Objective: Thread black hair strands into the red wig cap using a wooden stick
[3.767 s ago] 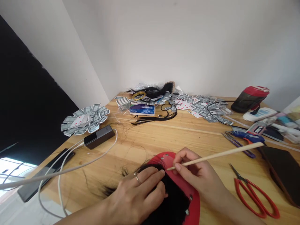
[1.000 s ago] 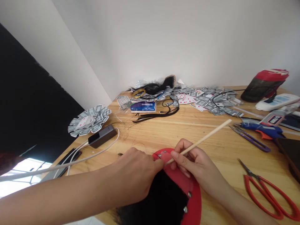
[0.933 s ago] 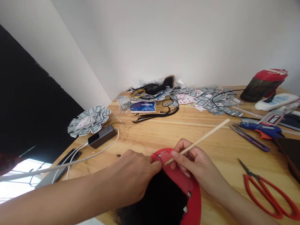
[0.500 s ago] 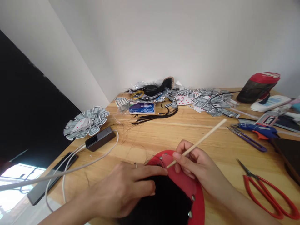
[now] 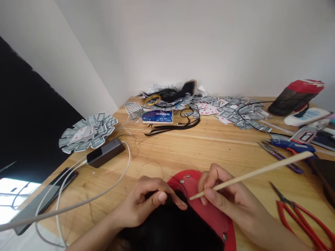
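A round-edged red pad (image 5: 209,215) with several silver studs lies at the bottom middle. Black hair (image 5: 170,226) covers its left part and runs out of frame below. My left hand (image 5: 149,198) rests on the hair, thumb apart, its fingers laid along the hair's upper edge. Over the pad's right side, my right hand (image 5: 225,198) pinches a pale wooden chopstick (image 5: 256,172) between thumb and fingers. The chopstick's thin tip points left, just above the pad and close to my left fingertips; its thick end sticks out to the upper right.
Red-handled scissors (image 5: 294,204), purple snips (image 5: 280,158) and a blue glue gun (image 5: 285,143) lie at right. Playing cards (image 5: 232,111), a blue box (image 5: 157,116) and more black hair (image 5: 167,94) sit at the back. At left are a power bank (image 5: 106,152), white cables and a phone (image 5: 47,198).
My left hand has turned, its thumb now showing on top and its fingers reaching over the hair. The chopstick has tipped flatter, its thick end swinging right and down. The view has shifted slightly.
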Demonstrator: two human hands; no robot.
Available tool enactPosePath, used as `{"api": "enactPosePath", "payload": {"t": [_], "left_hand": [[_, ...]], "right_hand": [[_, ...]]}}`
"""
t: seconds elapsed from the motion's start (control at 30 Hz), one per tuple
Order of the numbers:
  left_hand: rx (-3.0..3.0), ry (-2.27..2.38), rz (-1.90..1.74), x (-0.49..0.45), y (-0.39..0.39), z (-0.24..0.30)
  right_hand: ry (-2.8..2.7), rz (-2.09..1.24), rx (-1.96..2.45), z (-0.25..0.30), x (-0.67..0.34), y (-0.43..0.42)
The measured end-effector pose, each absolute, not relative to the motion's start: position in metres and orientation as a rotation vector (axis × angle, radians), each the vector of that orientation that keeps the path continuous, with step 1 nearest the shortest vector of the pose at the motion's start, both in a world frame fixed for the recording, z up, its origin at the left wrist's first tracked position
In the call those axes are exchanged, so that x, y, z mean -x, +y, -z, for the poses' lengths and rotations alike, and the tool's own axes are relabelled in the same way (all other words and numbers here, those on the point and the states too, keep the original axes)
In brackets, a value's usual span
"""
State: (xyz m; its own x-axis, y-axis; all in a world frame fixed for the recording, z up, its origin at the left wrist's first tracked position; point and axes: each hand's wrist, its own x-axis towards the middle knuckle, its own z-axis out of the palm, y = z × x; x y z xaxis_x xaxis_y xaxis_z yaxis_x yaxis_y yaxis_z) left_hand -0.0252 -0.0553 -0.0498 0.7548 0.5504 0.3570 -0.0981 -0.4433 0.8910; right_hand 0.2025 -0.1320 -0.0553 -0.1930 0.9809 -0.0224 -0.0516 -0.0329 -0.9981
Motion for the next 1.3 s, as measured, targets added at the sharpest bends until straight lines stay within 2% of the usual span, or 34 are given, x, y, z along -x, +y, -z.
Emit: {"api": "enactPosePath", "payload": {"t": [0.47,1.3], "left_hand": [[-1.806,0.294,-0.731,0.030,-0.057,0.054],[-1.804,0.343,-0.756,0.030,-0.058,0.058]], "right_hand": [[-1.368,-1.317,1.123,0.057,-0.204,-0.134],[-1.517,-0.966,1.021,0.064,-0.197,-0.134]]}}
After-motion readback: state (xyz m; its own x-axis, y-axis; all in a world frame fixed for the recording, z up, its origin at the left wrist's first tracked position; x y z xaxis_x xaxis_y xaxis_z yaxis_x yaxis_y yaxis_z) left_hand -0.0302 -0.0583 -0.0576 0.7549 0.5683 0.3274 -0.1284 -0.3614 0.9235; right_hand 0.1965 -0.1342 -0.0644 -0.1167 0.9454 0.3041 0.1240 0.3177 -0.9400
